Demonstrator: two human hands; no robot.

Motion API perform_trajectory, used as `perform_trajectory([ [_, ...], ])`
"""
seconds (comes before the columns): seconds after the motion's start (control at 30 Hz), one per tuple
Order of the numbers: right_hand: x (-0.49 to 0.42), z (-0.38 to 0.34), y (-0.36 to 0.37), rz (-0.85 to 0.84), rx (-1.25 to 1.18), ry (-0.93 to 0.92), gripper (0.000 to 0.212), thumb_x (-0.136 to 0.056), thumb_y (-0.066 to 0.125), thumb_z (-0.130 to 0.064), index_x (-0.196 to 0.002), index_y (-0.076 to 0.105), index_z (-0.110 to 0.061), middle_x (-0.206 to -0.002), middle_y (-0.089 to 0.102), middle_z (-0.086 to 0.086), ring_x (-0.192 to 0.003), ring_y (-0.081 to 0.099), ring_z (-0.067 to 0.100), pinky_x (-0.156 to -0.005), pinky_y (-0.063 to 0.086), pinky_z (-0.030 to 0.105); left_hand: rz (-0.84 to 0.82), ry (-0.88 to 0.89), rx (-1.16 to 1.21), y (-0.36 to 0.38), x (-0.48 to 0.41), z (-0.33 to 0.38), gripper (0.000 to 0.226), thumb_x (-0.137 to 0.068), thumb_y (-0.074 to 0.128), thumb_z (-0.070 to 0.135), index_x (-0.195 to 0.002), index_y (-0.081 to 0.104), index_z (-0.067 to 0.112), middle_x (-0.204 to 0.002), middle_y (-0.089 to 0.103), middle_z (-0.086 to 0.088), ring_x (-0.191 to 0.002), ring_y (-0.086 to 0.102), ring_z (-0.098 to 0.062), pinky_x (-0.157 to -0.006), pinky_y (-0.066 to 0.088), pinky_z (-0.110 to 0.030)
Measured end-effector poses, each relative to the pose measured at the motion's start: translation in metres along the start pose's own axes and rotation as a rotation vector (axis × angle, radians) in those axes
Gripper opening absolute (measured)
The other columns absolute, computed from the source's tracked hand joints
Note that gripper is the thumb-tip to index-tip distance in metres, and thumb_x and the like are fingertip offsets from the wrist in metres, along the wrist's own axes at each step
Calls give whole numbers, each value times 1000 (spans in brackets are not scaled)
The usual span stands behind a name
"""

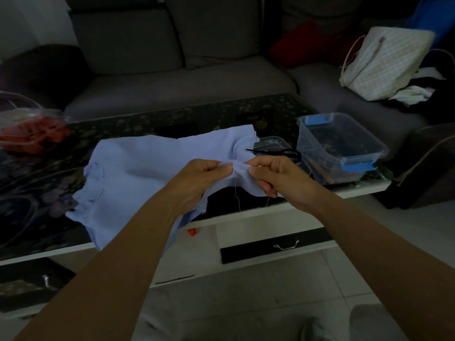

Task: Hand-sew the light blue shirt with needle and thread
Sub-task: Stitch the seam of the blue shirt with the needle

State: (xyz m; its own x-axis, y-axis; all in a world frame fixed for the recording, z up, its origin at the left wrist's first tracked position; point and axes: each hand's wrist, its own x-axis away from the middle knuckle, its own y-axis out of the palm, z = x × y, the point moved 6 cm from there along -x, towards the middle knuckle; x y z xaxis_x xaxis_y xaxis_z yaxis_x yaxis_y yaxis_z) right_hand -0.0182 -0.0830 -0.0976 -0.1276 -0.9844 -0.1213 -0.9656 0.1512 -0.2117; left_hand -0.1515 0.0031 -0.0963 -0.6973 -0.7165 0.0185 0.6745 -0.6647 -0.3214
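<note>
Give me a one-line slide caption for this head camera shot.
Left hand pinches the light blue shirt while the right hand holds the needle at the fold.

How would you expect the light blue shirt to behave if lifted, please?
Probably floppy: the light blue shirt drapes over the table edge and bunches between the left hand and right hand. Likely light, since a pinch holds it up.

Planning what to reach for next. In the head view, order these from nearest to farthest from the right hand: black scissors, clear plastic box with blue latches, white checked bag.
From the right hand:
1. Black scissors, just behind it.
2. Clear plastic box with blue latches, to its right.
3. White checked bag, on the grey sofa beyond.
</note>
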Motion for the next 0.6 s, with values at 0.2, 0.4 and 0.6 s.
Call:
perform_trajectory([
  [0.2,-2,2,0,-15,-20,7,23,-100,43,-4,-104,57,13,-45,41,-9,-43,33,4,-44,32,17,-20,17,37,0,1,2,20,-94,54,22,-77,64,21,-52,63,14,-55,59,4,-58,42,-8],
  [0.4,-1,5,1,-32,-45,20,20,-101,44,-6,-105,59,6,-47,41,-6,-45,34,5,-45,32,17,-36,-6,88,1,2,1,19,-93,55,19,-77,65,20,-57,66,13,-60,62,1,-60,45,-9],
  [0.6,-2,1,0,-58,-20,-1,18,-101,44,-6,-97,61,-6,-48,42,-7,-45,35,5,-46,33,17,-20,-18,93,0,1,0,19,-92,57,18,-75,65,21,-58,67,11,-63,62,-1,-66,45,-14],
])
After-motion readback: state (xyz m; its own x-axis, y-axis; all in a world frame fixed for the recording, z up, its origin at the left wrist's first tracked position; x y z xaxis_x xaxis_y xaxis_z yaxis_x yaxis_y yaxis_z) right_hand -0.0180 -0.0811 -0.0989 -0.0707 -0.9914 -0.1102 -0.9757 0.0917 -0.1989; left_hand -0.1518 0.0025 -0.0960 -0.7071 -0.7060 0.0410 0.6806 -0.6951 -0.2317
